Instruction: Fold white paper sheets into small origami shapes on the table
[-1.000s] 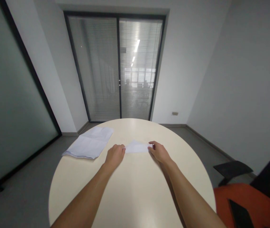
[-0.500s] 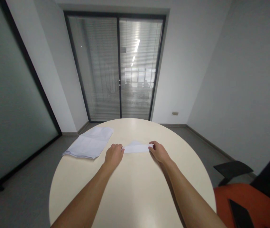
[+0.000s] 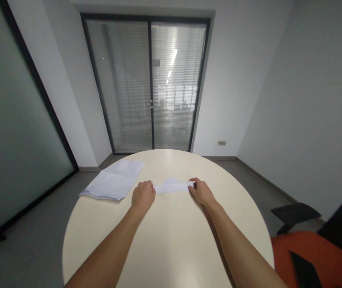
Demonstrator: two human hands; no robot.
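A folded sheet of white paper (image 3: 172, 187) lies just beyond the middle of the round table. It has a long straight band along its near side and a small triangular point at the far side. My left hand (image 3: 144, 195) is closed on the band's left end, its fingertips partly hidden. At the other end, my right hand (image 3: 201, 191) pinches the paper between thumb and fingers. Both forearms reach in from the near edge.
A stack of white paper sheets (image 3: 115, 180) lies at the table's left edge. The round cream table (image 3: 159, 240) fills the middle. An orange chair (image 3: 330, 260) with black armrests stands at the right. Glass doors (image 3: 149, 84) are in the far wall.
My left hand has shifted very slightly to the left along the paper's end. My right hand stays almost in the same place.
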